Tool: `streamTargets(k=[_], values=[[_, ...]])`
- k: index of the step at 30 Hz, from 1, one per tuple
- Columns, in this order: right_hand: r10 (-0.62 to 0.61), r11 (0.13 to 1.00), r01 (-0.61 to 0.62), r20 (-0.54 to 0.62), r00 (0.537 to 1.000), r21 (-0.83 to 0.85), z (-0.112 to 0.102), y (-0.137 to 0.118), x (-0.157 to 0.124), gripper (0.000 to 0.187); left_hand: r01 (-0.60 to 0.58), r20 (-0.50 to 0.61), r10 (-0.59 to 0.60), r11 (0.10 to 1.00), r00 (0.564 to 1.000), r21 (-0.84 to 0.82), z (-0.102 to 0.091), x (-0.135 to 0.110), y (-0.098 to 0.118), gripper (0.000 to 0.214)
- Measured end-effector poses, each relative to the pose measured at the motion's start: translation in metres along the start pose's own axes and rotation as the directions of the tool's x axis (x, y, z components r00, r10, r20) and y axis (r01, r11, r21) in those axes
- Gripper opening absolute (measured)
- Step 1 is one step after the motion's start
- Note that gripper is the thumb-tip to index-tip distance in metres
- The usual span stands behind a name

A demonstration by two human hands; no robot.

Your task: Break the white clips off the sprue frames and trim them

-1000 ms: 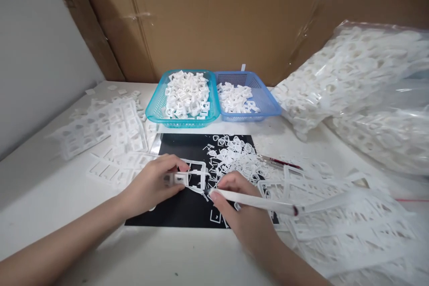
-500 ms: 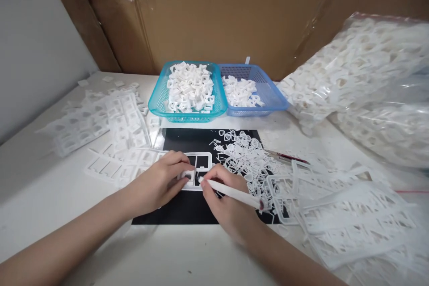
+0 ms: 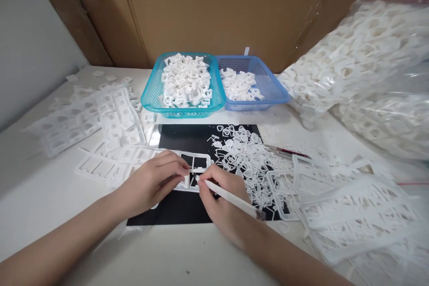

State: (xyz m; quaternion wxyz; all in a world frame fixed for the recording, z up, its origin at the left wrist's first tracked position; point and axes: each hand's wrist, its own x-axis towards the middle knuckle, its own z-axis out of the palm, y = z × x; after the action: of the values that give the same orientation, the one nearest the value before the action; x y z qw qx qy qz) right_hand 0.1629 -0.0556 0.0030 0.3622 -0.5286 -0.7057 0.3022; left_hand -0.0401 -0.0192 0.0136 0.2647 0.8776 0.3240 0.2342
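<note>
A white plastic frame (image 3: 194, 153) with small moulded parts in it lies over the black mat (image 3: 174, 214). The thumb and fingers of my left hand (image 3: 157, 178) are closed on this frame, near its right end. From the right side, my right hand (image 3: 224, 192) grips a slim white-handled craft knife (image 3: 234, 201) like a pen. The knife's dark tip is at the frame's crossbars, just beside my left fingertips. My left fingers partly hide the moulded part under them.
Thin white scraps (image 3: 244, 156) cover the mat's right side, beside red-handled tweezers (image 3: 288, 151). A teal basket (image 3: 147, 98) and a blue basket (image 3: 273, 89) hold white parts. Unworked sheets (image 3: 73, 120) lie left, stripped frames (image 3: 362, 214) right. A bulging plastic bag (image 3: 362, 62) stands behind.
My left fingers have shifted slightly up and left off the square part they pressed on. The knife tip stays near the crossbars. The whole view has shifted a little.
</note>
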Motion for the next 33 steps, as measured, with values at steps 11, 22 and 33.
streamTargets(k=[11,22,33], values=[[-0.131,0.991,0.132,0.020,0.991,-0.038,-0.001,0.003,-0.002,0.020,0.337,-0.378,-0.591,0.761,0.713,-0.554,-0.003,-0.007,0.006,0.007],[0.023,0.985,0.013,-0.211,0.977,0.171,-0.041,-0.003,0.001,0.010,0.461,0.012,-0.632,0.552,0.775,-0.695,-0.012,0.023,0.040,0.032],[-0.198,0.975,0.212,-0.169,0.965,0.069,-0.065,0.002,-0.002,0.013,0.363,-0.076,-0.548,0.644,0.833,-0.673,0.041,0.036,0.046,0.029]])
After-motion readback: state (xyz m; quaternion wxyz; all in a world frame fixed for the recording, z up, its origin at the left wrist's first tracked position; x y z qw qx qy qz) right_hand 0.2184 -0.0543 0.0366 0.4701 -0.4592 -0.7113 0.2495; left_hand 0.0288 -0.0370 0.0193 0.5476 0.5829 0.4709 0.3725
